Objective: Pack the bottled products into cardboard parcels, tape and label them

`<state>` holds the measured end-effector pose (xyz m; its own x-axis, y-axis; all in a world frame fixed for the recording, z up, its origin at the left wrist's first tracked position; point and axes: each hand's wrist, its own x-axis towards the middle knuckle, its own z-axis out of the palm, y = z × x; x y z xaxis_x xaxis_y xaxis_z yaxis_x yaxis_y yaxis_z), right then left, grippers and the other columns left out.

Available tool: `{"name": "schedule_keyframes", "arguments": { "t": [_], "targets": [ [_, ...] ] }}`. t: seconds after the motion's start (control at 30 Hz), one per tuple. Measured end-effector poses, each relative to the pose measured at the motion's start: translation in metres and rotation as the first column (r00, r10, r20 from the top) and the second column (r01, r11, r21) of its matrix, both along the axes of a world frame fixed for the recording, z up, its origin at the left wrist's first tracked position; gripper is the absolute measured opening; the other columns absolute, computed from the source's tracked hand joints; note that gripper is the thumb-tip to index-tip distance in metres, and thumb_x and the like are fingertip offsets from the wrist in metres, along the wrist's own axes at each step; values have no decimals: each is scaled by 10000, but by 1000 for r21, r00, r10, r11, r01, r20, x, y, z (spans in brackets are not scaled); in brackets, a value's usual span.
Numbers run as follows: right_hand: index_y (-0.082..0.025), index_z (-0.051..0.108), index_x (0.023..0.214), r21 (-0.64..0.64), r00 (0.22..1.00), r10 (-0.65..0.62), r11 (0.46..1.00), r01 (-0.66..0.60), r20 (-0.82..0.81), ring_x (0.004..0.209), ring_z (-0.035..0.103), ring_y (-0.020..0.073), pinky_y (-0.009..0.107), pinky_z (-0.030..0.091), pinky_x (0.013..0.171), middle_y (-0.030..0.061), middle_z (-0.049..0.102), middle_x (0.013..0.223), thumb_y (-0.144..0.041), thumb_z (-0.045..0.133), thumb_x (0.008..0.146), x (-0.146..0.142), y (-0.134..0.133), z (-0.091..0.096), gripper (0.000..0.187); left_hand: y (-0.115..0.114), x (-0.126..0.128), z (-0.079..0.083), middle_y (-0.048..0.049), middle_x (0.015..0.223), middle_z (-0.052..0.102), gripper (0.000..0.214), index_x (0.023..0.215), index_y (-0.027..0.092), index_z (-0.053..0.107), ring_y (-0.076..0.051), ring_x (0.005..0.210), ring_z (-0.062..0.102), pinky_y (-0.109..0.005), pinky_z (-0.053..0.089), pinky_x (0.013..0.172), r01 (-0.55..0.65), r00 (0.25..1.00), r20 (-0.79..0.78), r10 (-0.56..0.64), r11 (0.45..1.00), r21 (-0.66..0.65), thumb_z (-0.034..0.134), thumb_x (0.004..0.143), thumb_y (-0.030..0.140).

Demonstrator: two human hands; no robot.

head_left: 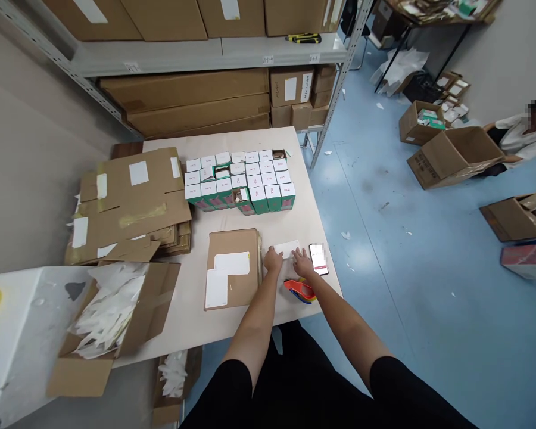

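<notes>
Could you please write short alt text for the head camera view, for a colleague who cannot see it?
A person's left hand and right hand rest on a white paper strip on a pale table, beside a phone and a red tape dispenser. A flat cardboard package and rows of white-topped green boxes lie nearby.

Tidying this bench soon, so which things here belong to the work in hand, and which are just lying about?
Work in hand: left hand, right hand, white sheet, cardboard mailer, tape dispenser, green-and-white boxes.

Lying about: smartphone, flattened cartons, yellow-handled tool.
</notes>
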<state>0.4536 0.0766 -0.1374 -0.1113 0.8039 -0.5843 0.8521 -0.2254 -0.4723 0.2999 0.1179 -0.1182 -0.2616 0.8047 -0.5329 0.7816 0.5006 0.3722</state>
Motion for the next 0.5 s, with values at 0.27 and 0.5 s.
{"name": "schedule_keyframes", "arguments": {
  "t": [0.27,0.5],
  "targets": [
    [-200,334,1676,1,1000,-6,1000,6,-30,1656,113,309,483,336,1260,63,341,1735,-164,436,993,0,0,10,691,-13,4,15,-166,1206,762,315,1267,168,692,-295,1104,720,-326,461,824,-68,997,-31,70,996,58,628,983,287],
    [-207,521,1565,84,878,-394,899,430,-272,1451,520,308,458,445,1199,112,532,1597,-287,522,952,14,-9,37,618,-25,-7,59,-174,1042,773,288,1115,175,770,-286,962,718,-313,416,753,43,996,-79,-33,991,125,520,1036,294]
  ]
}}
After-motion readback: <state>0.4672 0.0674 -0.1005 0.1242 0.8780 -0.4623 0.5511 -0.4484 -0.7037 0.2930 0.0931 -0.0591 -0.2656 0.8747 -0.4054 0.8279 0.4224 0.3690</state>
